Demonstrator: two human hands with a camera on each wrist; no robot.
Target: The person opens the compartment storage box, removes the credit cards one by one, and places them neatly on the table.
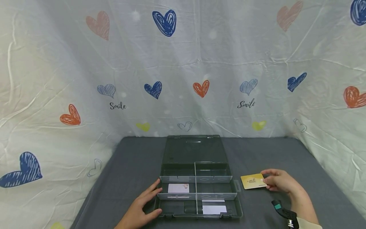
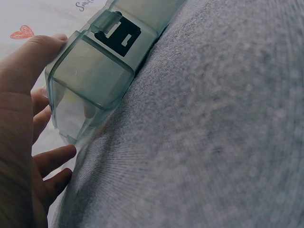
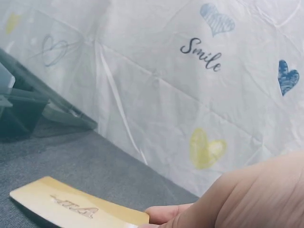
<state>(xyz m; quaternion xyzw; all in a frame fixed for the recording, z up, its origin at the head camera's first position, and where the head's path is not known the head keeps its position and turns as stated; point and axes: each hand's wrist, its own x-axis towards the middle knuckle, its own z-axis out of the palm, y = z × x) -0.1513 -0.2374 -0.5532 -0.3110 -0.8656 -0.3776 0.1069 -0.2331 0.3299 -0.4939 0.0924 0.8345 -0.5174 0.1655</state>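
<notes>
A green see-through divided box (image 1: 238, 203) stands on the table with its lid (image 1: 194, 149) tipped back. White cards lie inside: one card (image 1: 178, 188) in the middle-left compartment, and white card pieces (image 1: 214, 209) in the front-right one. My left hand (image 1: 142, 205) rests against the box's left side, fingers spread; the left wrist view shows the thumb at the box's corner. To the right of the box, my right hand (image 1: 281, 182) pinches the edge of a yellow card (image 1: 251, 182) with dark script on it. In the right wrist view, the yellow card (image 3: 71, 204) slants just above the grey cloth.
A grey cloth (image 1: 128, 165) covers the table. Behind it and along both sides hangs a white curtain (image 1: 183, 70) printed with hearts and the word Smile. A black strap (image 1: 283, 211) is around the right wrist.
</notes>
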